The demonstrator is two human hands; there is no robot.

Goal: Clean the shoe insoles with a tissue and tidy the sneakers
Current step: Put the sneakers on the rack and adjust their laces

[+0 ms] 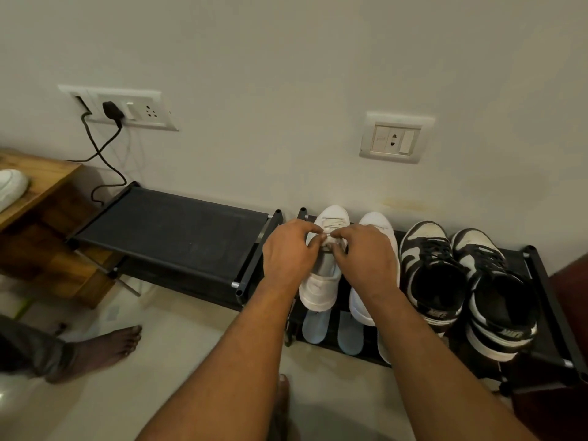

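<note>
White sneaker point(321, 281) on black rack point(541, 259), toe to wall. Left hand point(288, 253) and right hand point(369, 256) pinch its laces point(332, 222), fingers curled. Second white sneaker point(377, 222) just beside; pale blue insoles point(313, 327) on the shelf below; black-and-white pair point(426, 265) to the right.

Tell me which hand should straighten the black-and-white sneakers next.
Right, probably. Both hands pinch the laces of a white sneaker, but the right hand sits next to the black-and-white sneakers. The left hand is on the far side and would have to reach across.
</note>
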